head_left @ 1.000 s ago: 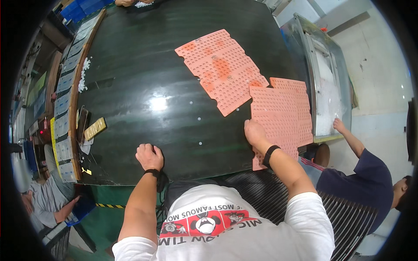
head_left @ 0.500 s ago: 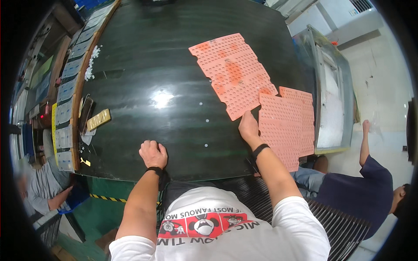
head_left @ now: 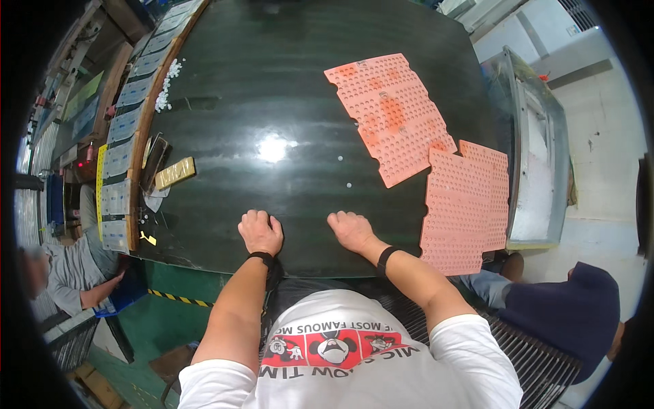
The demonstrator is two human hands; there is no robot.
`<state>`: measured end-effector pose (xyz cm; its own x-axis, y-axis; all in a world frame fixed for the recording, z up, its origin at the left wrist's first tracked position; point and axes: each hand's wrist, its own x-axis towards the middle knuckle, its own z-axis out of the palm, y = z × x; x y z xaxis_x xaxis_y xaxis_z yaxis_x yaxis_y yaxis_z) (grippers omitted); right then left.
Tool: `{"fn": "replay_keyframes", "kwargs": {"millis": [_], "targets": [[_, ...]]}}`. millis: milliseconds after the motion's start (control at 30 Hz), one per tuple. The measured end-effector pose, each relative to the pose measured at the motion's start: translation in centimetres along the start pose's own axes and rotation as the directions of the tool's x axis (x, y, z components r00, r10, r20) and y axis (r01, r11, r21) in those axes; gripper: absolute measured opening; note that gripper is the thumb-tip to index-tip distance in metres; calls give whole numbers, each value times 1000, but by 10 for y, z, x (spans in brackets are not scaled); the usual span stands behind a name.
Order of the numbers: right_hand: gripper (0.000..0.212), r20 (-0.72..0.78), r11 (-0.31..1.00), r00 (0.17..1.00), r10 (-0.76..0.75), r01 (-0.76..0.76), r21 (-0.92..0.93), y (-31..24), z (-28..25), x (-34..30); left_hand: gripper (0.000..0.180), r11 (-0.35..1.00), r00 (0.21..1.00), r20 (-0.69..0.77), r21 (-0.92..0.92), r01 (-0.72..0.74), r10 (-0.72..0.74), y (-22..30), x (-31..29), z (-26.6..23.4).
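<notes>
A large dark green tabletop (head_left: 231,184) lies in front of me. My left hand (head_left: 260,233) rests near its front edge, fingers curled in; the palm is hidden. My right hand (head_left: 349,230) is down on the tabletop to the right of it, its fingers curled and closed; what they hold, if anything, is hidden. Beyond my right hand lie two small white discs, a nearer one (head_left: 349,185) and a farther one (head_left: 340,158). On the right sit two pink perforated mats, the farther one (head_left: 409,129) angled and the nearer one (head_left: 460,211) beside my right forearm.
A wooden-edged rack (head_left: 139,129) with grey panels runs along the left side. By it are small white pieces (head_left: 165,88) and a yellowish wrapped block (head_left: 175,173). A metal-framed bin (head_left: 538,150) stands at right. Two people sit nearby, a grey shirt (head_left: 71,276) left and a dark sleeve (head_left: 579,300) right.
My right hand has left the corner of the farther mat and moved left, onto the spot where a third white disc lay; that disc is now hidden. The person on the right has lowered an arm.
</notes>
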<state>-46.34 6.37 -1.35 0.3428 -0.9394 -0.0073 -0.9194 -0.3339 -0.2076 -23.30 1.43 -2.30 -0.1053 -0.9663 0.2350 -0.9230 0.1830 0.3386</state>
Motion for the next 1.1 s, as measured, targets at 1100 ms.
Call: {"fn": "replay_keyframes", "kwargs": {"millis": [1100], "targets": [[11, -65, 963, 963, 262, -265, -49, 64, -12, 123, 13, 998, 994, 91, 15, 53, -54, -5, -3, -10]]}}
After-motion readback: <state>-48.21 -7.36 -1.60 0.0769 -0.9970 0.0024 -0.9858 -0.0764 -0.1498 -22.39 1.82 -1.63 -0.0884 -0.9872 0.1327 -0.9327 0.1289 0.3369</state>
